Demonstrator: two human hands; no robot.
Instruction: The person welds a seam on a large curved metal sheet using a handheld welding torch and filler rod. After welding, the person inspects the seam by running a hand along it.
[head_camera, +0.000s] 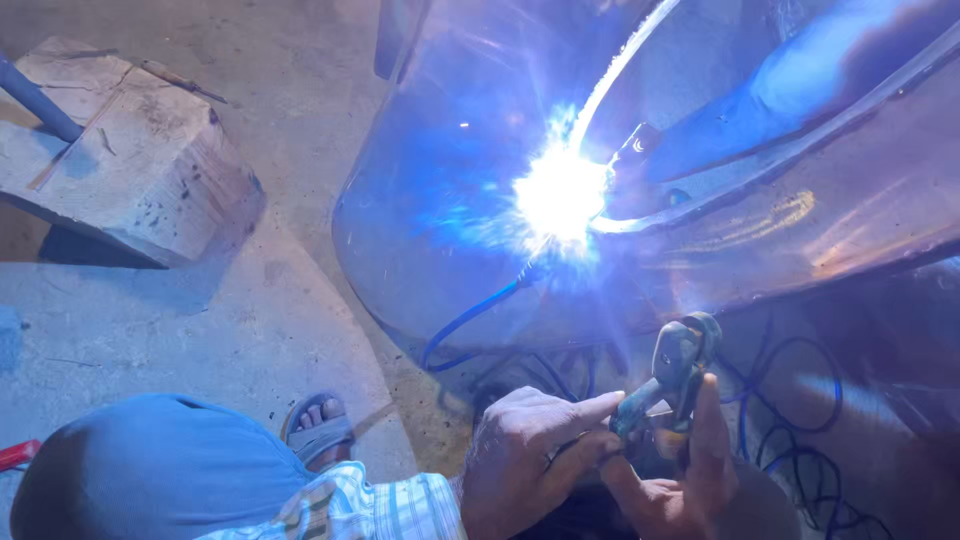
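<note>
My left hand (530, 455) and my right hand (680, 480) are together at the bottom centre, both closed around the handle of a welding electrode holder (678, 358) whose clamp jaws point upward. Above the hands a bright blue-white welding arc (560, 195) burns on a large curved metal body (440, 170), right where a curved metal strip (700, 215) lies against it. Glare hides the electrode tip and the joint itself. A thin blue cable (470, 320) curves down from under the arc.
A wooden block (130, 150) with a dark bar (35, 100) resting on it lies at the upper left on the concrete floor (180, 320). My blue-clad knee (150, 470) and sandalled foot (318, 425) are at the lower left. Coiled cables (800, 440) lie at the lower right.
</note>
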